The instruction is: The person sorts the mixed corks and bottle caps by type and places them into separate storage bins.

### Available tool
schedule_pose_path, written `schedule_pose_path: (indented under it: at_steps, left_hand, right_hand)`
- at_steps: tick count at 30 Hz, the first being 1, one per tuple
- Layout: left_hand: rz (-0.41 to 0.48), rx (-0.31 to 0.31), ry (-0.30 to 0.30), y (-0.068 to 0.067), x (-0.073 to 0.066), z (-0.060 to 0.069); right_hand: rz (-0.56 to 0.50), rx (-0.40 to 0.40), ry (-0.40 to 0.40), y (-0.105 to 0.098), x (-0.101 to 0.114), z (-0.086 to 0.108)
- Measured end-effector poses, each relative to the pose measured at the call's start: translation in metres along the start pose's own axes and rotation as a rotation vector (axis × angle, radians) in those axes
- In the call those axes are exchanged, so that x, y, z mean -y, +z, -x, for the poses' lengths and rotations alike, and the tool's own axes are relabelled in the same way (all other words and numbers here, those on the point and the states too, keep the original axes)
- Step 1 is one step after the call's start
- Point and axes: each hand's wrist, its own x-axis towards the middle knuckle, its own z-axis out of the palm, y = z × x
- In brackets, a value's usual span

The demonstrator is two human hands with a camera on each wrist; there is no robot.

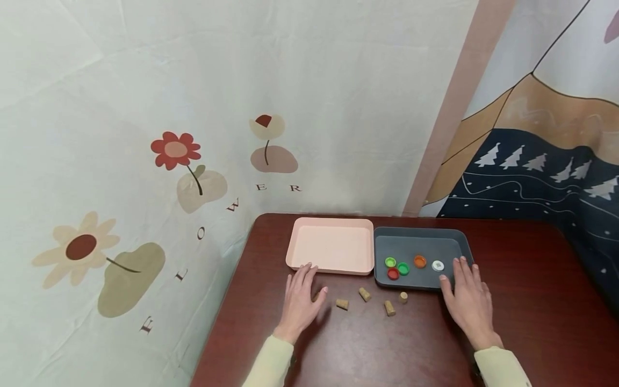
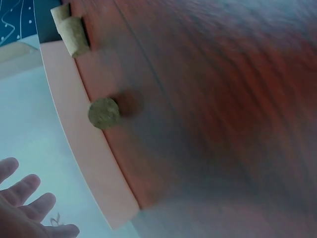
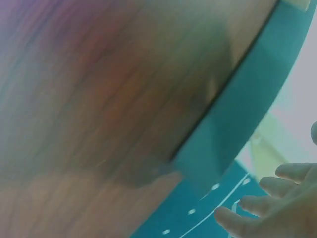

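Observation:
In the head view my left hand point(image 1: 301, 302) is at the near edge of a pink tray point(image 1: 330, 271), fingers extended and thumb apart, holding nothing. My right hand point(image 1: 468, 302), its fingers also straight, is at the near right corner of a dark grey tray point(image 1: 411, 285). Inside the grey tray lie a light green cap point(image 1: 390, 262), a green cap point(image 1: 403, 269), a red cap point(image 1: 393, 273), an orange cap point(image 1: 420, 262) and a white cap point(image 1: 437, 266). Several corks, among them one cork point(image 1: 342, 304) lying on its side, are on the table. Another cork point(image 2: 104, 113) shows end-on in the left wrist view.
The trays stand side by side at the back of a dark red wooden table point(image 1: 367, 355). Behind it hangs a pale curtain point(image 1: 348, 134) with printed flowers. A dark printed cloth point(image 1: 527, 188) with trees hangs at the right.

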Motion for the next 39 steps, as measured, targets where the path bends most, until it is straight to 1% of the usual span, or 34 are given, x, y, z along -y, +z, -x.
schedule_pose_path:
  at_steps: [4,7,9,14,17,24,26,29,33,36,39]
  left_hand:
    - [-0.006,0.023,-0.06,-0.002,0.007,0.006]
    - [-0.01,0.04,-0.095,-0.003,0.011,0.01]
    - [-0.011,0.046,-0.112,-0.003,0.013,0.013]
    - [-0.014,0.033,-0.13,-0.005,0.017,0.02]
    - [-0.026,0.029,-0.131,-0.006,0.02,0.025]
    - [-0.039,0.048,-0.138,-0.007,0.024,0.033]
    - [-0.038,0.057,-0.133,-0.005,0.025,0.034]
    - [-0.04,0.072,-0.109,-0.001,0.025,0.035]
    - [-0.037,0.121,-0.089,0.002,0.022,0.037]
    - [-0.035,0.162,-0.088,0.003,0.019,0.036]
    - [-0.044,0.187,-0.077,0.003,0.017,0.036]
  right_hand:
    - [-0.011,-0.019,-0.068,0.007,0.022,0.001]
    - [0.0,-0.011,-0.127,0.014,0.038,0.003]
    - [0.011,0.002,-0.159,0.019,0.048,0.004]
    - [0.046,0.031,-0.221,0.034,0.072,0.004]
    - [0.053,0.061,-0.249,0.043,0.085,0.005]
    - [0.069,0.137,-0.308,0.064,0.106,0.007]
    - [0.094,0.144,-0.319,0.07,0.11,0.006]
    - [0.133,0.159,-0.326,0.078,0.114,0.004]
    - [0.161,0.186,-0.318,0.083,0.117,0.002]
    - [0.162,0.208,-0.305,0.085,0.119,0.0]
    - [0.163,0.23,-0.291,0.087,0.12,-0.002]
